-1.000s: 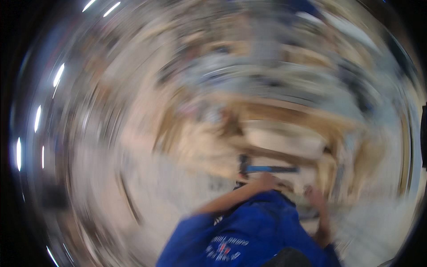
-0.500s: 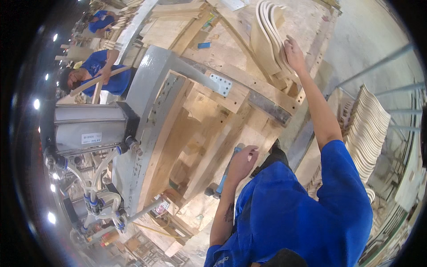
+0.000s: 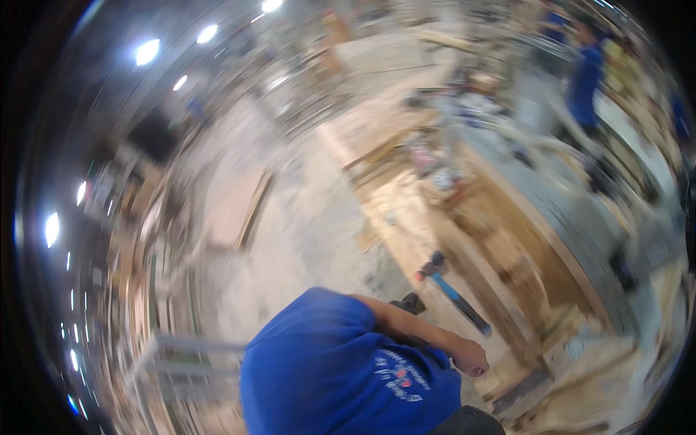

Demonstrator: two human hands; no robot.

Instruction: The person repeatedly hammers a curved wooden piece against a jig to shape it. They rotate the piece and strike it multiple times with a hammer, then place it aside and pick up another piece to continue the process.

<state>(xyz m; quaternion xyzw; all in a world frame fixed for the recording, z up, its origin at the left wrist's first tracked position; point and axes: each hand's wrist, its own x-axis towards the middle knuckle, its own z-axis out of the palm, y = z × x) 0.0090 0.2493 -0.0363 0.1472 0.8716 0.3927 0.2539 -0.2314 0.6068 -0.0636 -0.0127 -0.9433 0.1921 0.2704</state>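
Left hand [image 3: 471,359] looks curled, can't tell if it's gripping anything; right hand's out of view.
Hammer [image 3: 457,298] lies just beyond on the wooden bench [image 3: 397,216], handle end handward, probably parked for easy reach; gray machine frame [image 3: 583,228] behind.

left hand [image 3: 471,357]: fingers [image 3: 478,366] blurred | co-worker [image 3: 586,83]: blurred | blue shirt [image 3: 319,377]: cut off by lower edge

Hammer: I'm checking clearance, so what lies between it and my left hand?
In the head view, only a short stretch of bare wooden bench shows between the hammer and your left hand.
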